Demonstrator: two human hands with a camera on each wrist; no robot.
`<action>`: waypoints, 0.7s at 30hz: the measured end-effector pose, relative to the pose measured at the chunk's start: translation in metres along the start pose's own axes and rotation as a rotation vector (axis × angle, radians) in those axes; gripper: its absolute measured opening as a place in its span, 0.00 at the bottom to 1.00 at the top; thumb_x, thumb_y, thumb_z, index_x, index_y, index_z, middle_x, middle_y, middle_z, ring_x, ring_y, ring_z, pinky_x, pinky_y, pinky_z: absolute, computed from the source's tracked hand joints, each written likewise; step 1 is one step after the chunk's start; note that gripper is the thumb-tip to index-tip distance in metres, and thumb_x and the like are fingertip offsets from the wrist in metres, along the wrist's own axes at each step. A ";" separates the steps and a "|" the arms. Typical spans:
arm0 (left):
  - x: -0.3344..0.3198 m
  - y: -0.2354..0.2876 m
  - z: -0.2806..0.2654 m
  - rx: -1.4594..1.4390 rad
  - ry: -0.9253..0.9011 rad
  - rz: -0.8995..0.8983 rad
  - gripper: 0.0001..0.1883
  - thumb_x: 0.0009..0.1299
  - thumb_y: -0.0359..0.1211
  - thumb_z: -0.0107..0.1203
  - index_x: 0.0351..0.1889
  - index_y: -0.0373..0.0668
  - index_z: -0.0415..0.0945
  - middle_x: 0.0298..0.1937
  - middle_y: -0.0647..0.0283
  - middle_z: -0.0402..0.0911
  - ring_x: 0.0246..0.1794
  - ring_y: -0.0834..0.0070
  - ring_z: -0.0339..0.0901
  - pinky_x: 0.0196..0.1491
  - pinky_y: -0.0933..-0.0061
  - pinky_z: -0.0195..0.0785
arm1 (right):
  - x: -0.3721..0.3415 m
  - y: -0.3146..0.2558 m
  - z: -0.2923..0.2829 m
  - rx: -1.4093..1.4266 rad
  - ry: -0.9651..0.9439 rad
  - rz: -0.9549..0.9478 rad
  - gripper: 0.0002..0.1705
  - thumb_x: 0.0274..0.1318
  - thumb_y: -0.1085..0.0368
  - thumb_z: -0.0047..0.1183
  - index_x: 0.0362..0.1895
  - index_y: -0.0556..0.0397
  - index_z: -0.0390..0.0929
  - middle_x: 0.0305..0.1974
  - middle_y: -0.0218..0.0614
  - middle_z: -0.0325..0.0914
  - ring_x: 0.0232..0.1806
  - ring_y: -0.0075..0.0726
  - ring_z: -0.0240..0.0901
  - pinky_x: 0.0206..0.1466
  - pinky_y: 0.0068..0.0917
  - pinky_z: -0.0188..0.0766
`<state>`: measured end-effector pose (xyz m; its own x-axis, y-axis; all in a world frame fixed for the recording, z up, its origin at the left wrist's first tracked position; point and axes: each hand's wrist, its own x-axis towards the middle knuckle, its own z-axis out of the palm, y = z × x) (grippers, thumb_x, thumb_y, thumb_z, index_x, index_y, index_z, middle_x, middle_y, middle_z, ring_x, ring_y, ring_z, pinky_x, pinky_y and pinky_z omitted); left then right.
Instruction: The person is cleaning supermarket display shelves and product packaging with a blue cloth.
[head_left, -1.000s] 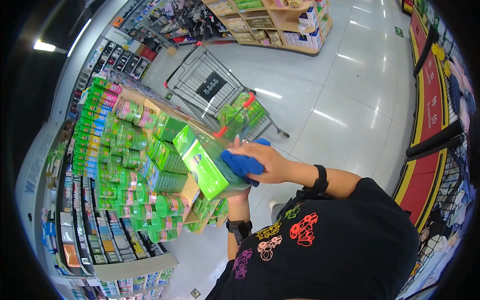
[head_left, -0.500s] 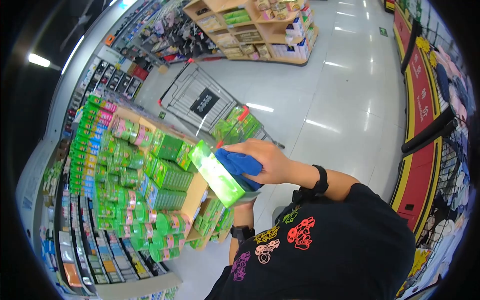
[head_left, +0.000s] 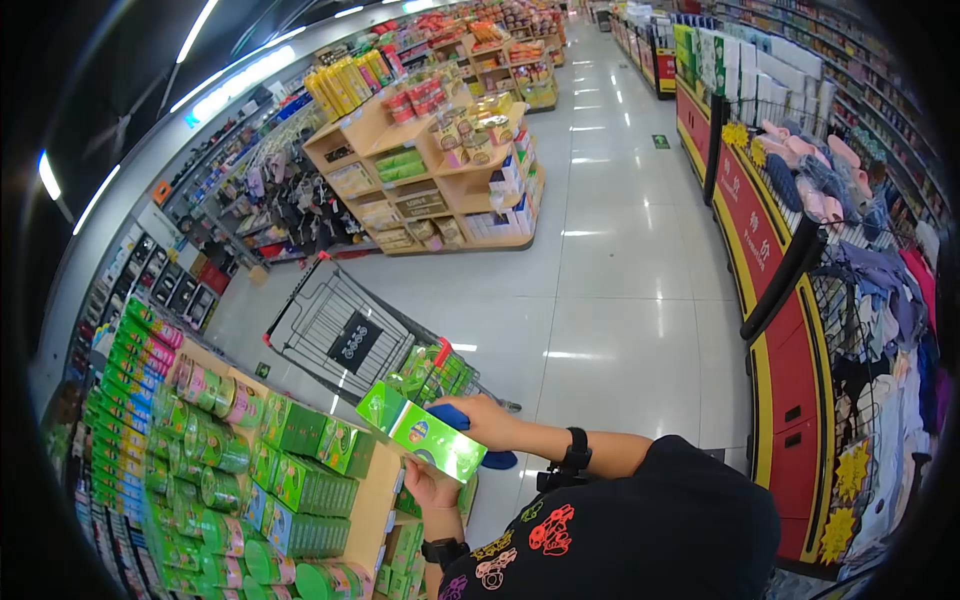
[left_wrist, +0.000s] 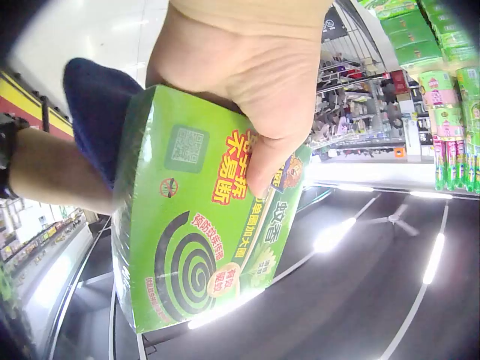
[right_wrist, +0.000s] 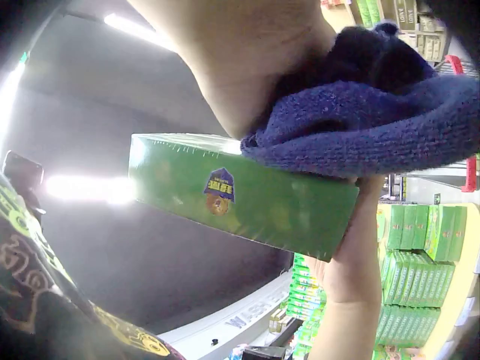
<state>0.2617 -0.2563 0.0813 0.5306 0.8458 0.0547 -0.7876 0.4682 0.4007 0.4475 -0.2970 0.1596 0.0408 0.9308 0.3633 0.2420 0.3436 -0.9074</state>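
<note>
A green box (head_left: 440, 445) with a blue logo is held in front of the black shirt. My left hand (head_left: 432, 485) grips it from below; in the left wrist view the thumb of that hand (left_wrist: 251, 82) lies across the face with the spiral print on the box (left_wrist: 202, 217). My right hand (head_left: 485, 422) holds a dark blue cloth (head_left: 452, 416) against the box's far side. The right wrist view shows the bunched cloth (right_wrist: 367, 127) touching the top of the box (right_wrist: 255, 199), with the fingers mostly hidden by it.
A shopping cart (head_left: 345, 330) with green packs stands just beyond the hands. Shelves of green boxes and tubs (head_left: 215, 440) are at the left. A wooden display (head_left: 440, 195) stands ahead, and red promotion bins (head_left: 780, 400) line the right.
The head view has tilted up, showing more of the aisle. The box has turned, so its logo face now points upward, and the left hand shows more clearly beneath it.
</note>
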 end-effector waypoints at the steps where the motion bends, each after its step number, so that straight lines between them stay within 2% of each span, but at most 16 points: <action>1: 0.000 0.010 0.008 -0.013 -0.094 -0.021 0.25 0.68 0.45 0.45 0.60 0.45 0.63 0.61 0.59 0.67 0.61 0.58 0.62 0.64 0.49 0.50 | 0.002 0.006 0.009 -0.003 -0.013 0.011 0.22 0.47 0.58 0.56 0.48 0.48 0.73 0.38 0.43 0.78 0.41 0.44 0.76 0.45 0.32 0.70; 3: 0.003 0.033 0.020 -0.040 -0.281 -0.050 0.25 0.70 0.44 0.43 0.62 0.43 0.60 0.62 0.57 0.64 0.63 0.59 0.59 0.65 0.50 0.48 | 0.007 0.015 0.028 -0.010 -0.048 0.030 0.18 0.46 0.62 0.55 0.44 0.51 0.74 0.35 0.44 0.78 0.38 0.46 0.76 0.42 0.33 0.71; 4: 0.004 0.047 0.006 0.009 -0.207 -0.031 0.26 0.70 0.43 0.42 0.64 0.43 0.57 0.64 0.57 0.62 0.65 0.58 0.56 0.66 0.50 0.46 | 0.011 0.017 0.036 -0.011 -0.081 0.063 0.17 0.45 0.62 0.55 0.42 0.53 0.75 0.36 0.46 0.78 0.38 0.46 0.76 0.42 0.32 0.70; 7: 0.004 0.078 -0.011 0.058 0.066 0.039 0.26 0.70 0.43 0.42 0.63 0.43 0.58 0.63 0.56 0.63 0.63 0.57 0.59 0.64 0.50 0.50 | 0.020 0.036 0.062 0.032 -0.173 0.012 0.18 0.45 0.62 0.56 0.42 0.55 0.75 0.37 0.48 0.77 0.40 0.44 0.76 0.43 0.32 0.70; 8: 0.003 0.088 -0.012 0.096 0.087 0.027 0.24 0.70 0.42 0.42 0.62 0.41 0.59 0.62 0.56 0.64 0.62 0.57 0.61 0.63 0.51 0.52 | 0.019 0.040 0.066 0.030 -0.227 0.049 0.18 0.47 0.62 0.55 0.43 0.57 0.75 0.38 0.44 0.79 0.39 0.40 0.76 0.43 0.31 0.69; 11: -0.006 0.119 -0.020 0.210 0.114 -0.020 0.22 0.70 0.38 0.43 0.59 0.39 0.62 0.59 0.54 0.67 0.59 0.57 0.65 0.61 0.53 0.57 | 0.017 0.069 0.090 0.259 -0.318 0.182 0.19 0.49 0.62 0.55 0.45 0.59 0.74 0.40 0.38 0.79 0.39 0.34 0.76 0.43 0.28 0.70; 14: -0.020 0.144 -0.038 0.307 0.061 -0.069 0.22 0.69 0.36 0.44 0.60 0.38 0.60 0.59 0.53 0.67 0.58 0.57 0.65 0.60 0.52 0.57 | 0.012 0.038 0.096 0.827 -0.178 0.451 0.19 0.51 0.63 0.53 0.47 0.59 0.73 0.42 0.36 0.77 0.40 0.28 0.75 0.44 0.25 0.71; 16: -0.025 0.155 -0.041 0.370 0.018 -0.099 0.23 0.69 0.35 0.45 0.60 0.38 0.59 0.59 0.53 0.67 0.58 0.57 0.66 0.60 0.53 0.58 | 0.015 0.031 0.100 0.940 -0.105 0.409 0.19 0.52 0.65 0.51 0.48 0.58 0.72 0.42 0.37 0.77 0.41 0.27 0.75 0.45 0.23 0.72; 17: -0.029 0.158 -0.044 0.391 0.067 -0.125 0.23 0.69 0.34 0.44 0.60 0.37 0.59 0.59 0.53 0.66 0.58 0.58 0.66 0.60 0.53 0.59 | 0.017 0.029 0.102 0.994 -0.065 0.387 0.19 0.53 0.65 0.51 0.49 0.58 0.71 0.42 0.37 0.77 0.41 0.27 0.75 0.45 0.23 0.72; 19: -0.035 0.158 -0.051 0.433 0.162 -0.176 0.23 0.69 0.32 0.44 0.61 0.37 0.57 0.59 0.53 0.66 0.58 0.58 0.66 0.60 0.55 0.59 | 0.019 0.026 0.108 1.044 0.029 0.423 0.21 0.53 0.67 0.49 0.52 0.59 0.68 0.45 0.38 0.75 0.43 0.29 0.74 0.47 0.26 0.72; 21: -0.037 0.154 -0.065 0.408 0.119 -0.216 0.23 0.68 0.35 0.46 0.60 0.36 0.59 0.59 0.53 0.67 0.58 0.58 0.67 0.59 0.53 0.61 | 0.023 0.025 0.116 1.028 0.079 0.453 0.22 0.53 0.67 0.47 0.53 0.59 0.67 0.46 0.38 0.74 0.44 0.30 0.74 0.48 0.27 0.72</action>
<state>0.1002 -0.1987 0.0819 0.6103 0.7748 -0.1649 -0.4632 0.5179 0.7192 0.3422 -0.2523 0.1213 -0.0075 0.9979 -0.0651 -0.7230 -0.0504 -0.6890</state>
